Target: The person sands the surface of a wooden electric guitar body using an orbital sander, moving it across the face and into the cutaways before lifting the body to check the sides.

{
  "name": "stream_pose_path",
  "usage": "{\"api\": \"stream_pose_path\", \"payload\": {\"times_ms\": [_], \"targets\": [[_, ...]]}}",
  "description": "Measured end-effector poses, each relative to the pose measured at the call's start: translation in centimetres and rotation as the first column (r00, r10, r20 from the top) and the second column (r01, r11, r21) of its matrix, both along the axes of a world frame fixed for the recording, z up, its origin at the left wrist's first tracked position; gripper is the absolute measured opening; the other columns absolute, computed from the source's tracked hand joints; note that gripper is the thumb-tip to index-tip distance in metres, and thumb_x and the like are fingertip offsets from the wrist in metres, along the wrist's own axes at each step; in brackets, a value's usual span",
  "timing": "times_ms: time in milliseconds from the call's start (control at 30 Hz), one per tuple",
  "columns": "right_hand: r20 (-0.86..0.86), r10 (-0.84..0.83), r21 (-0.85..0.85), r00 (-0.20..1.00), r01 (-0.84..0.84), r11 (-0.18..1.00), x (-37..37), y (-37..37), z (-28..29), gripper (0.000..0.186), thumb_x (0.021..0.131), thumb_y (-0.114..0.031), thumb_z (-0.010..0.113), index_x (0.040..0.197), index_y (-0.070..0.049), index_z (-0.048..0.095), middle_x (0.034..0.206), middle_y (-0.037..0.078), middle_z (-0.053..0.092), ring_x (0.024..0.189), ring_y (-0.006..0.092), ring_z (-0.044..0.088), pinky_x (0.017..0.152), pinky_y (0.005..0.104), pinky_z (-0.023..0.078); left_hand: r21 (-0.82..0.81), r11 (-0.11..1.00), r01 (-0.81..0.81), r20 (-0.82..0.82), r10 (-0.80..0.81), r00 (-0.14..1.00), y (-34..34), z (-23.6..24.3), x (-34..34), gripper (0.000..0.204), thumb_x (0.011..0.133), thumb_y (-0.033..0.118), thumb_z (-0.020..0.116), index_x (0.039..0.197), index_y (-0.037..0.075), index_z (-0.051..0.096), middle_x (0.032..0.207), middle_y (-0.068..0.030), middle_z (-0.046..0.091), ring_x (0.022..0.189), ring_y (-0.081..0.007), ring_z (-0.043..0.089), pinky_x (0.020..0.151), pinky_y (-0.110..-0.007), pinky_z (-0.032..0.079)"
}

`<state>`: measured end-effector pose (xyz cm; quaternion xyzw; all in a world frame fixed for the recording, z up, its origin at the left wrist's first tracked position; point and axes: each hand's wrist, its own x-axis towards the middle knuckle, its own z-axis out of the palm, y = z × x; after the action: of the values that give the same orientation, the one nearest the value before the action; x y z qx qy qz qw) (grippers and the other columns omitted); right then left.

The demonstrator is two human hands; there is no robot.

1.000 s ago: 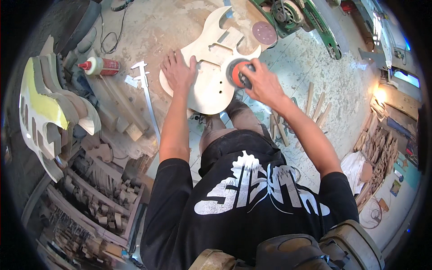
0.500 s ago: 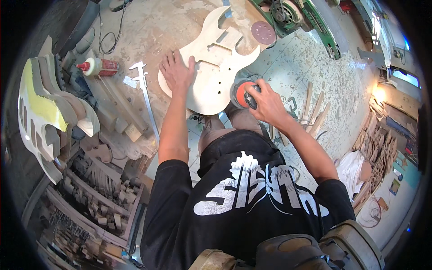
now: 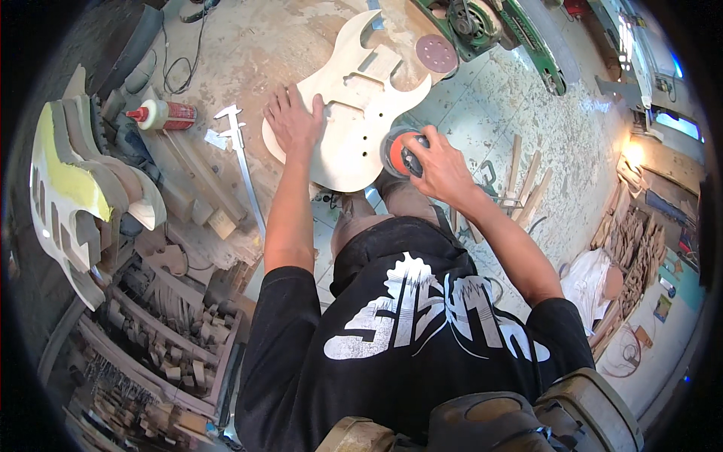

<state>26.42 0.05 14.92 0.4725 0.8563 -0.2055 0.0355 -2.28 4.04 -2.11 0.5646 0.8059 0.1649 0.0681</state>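
A pale wooden guitar body [image 3: 346,154] with cut-out pockets and several small dark holes lies on the worktable [image 3: 263,45]. My left hand [image 3: 291,120] rests flat on its left part, fingers spread. In my right hand [image 3: 446,167] is an orange and black sander [image 3: 401,153], gripped from the right. The sander is tilted on its side, with its round pad at the guitar body's right edge; whether pad and wood touch I cannot tell. Beyond the body's right horn lies a round maroon sanding disc [image 3: 437,55].
A caliper [image 3: 242,154] and a glue bottle with red cap [image 3: 167,114] lie left of the guitar body. Wood strips [image 3: 192,177] and stacked guitar-shaped pieces [image 3: 68,173] stand farther left. A green machine [image 3: 482,26] is at the far right. Wood scraps fill shelves [image 3: 177,339] lower left.
The guitar body has shifted very slightly to the left, my left hand with it. My right hand and the sander have also moved a little to the left and up.
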Motion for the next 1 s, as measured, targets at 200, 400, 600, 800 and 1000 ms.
{"api": "stream_pose_path", "payload": {"times_ms": [200, 400, 600, 800, 1000], "targets": [[0.007, -0.018, 0.001, 1.0, 0.018, 1.0, -0.1, -0.2, -0.1, 0.068, 0.073, -0.012, 0.083, 0.134, -0.021, 0.054, 0.123, 0.016, 0.05, 0.107, 0.04, 0.063, 0.078, 0.0511, 0.061, -0.002, 1.0, 0.004, 0.006, -0.004, 1.0, 0.0, 0.1, 0.0, 0.077, 0.099, 0.056, 0.055, 0.155, 0.004, 0.048, 0.163, -0.0218, 0.043, 0.152, -0.0398, 0.035, 0.128, -0.055, 0.019], [0.017, 0.028, 0.006, 0.999, -0.028, 1.0, -1.0, -0.1, 0.2, 0.071, 0.073, -0.014, 0.085, 0.136, -0.021, 0.055, 0.123, 0.016, 0.05, 0.108, 0.0399, 0.063, 0.078, 0.051, 0.06, -0.003, 1.0, 0.005, -0.004, -0.005, 1.0, 0.0, 0.0, -0.1, 0.077, 0.099, 0.057, 0.055, 0.155, 0.004, 0.048, 0.163, -0.0213, 0.044, 0.152, -0.039, 0.036, 0.128, -0.055, 0.02], [-0.033, -0.025, 0.005, 0.999, 0.025, 1.0, 0.6, -0.4, -0.2, 0.07, 0.072, -0.012, 0.084, 0.135, -0.021, 0.055, 0.122, 0.016, 0.05, 0.107, 0.0397, 0.063, 0.08, 0.0503, 0.059, 0.002, 1.0, -0.001, -0.017, 0.001, 1.0, 0.1, 0.1, 0.1, 0.077, 0.099, 0.058, 0.054, 0.154, 0.004, 0.05, 0.162, -0.021, 0.045, 0.152, -0.0383, 0.036, 0.128, -0.054, 0.019], [0.018, 0.034, -0.005, 0.999, -0.034, 0.999, -1.1, -0.2, 0.4, 0.071, 0.072, -0.01, 0.084, 0.136, -0.021, 0.055, 0.121, 0.016, 0.05, 0.107, 0.0405, 0.063, 0.08, 0.0508, 0.059, -0.016, 1.0, -0.006, -0.013, 0.005, 1.0, 0.0, 0.2, 0.0, 0.077, 0.099, 0.058, 0.054, 0.155, 0.004, 0.049, 0.164, -0.0202, 0.043, 0.153, -0.0385, 0.035, 0.128, -0.054, 0.02], [-0.013, -0.018, -0.014, 1.0, 0.018, 1.0, -0.1, -0.2, 0.2, 0.071, 0.072, -0.01, 0.083, 0.136, -0.021, 0.055, 0.122, 0.017, 0.05, 0.107, 0.0408, 0.063, 0.079, 0.0509, 0.06, -0.02, 1.0, -0.008, -0.013, 0.008, 1.0, 0.1, 0.2, 0.1, 0.077, 0.099, 0.057, 0.056, 0.155, 0.004, 0.049, 0.163, -0.0204, 0.044, 0.153, -0.0385, 0.035, 0.128, -0.054, 0.021]]}}
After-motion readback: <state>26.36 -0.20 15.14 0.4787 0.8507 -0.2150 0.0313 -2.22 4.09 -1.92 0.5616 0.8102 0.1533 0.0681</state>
